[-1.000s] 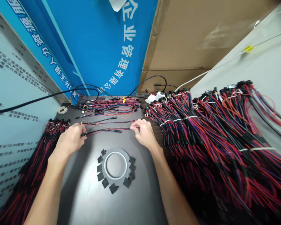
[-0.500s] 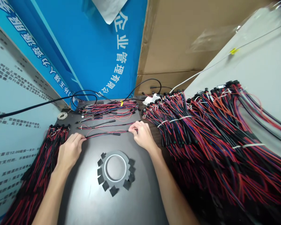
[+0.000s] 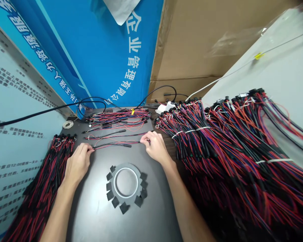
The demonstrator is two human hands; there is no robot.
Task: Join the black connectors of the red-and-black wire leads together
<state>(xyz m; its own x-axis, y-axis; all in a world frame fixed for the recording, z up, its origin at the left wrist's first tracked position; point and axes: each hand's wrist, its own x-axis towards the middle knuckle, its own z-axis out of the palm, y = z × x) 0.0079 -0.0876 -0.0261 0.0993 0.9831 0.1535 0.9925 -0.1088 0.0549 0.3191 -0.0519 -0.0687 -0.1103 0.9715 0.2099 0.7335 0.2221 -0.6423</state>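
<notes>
We have the red-and-black wire harness (image 3: 116, 144) stretched on the gray table (image 3: 91, 208), just in front of another wire harness (image 3: 103, 136). Our left hand (image 3: 78, 161) pinches its left part, our right hand (image 3: 156, 146) its right. It looks laid out, but not let go yet. It runs long from left to right, its loose black tip (image 3: 127, 146) pointing right.

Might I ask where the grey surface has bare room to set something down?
Bare grey surface lies between the forearms, nearer than the black-tabbed ring, and between that ring and the held wires. Wire bundles crowd both sides; a wire pile crowds the far end.
</notes>
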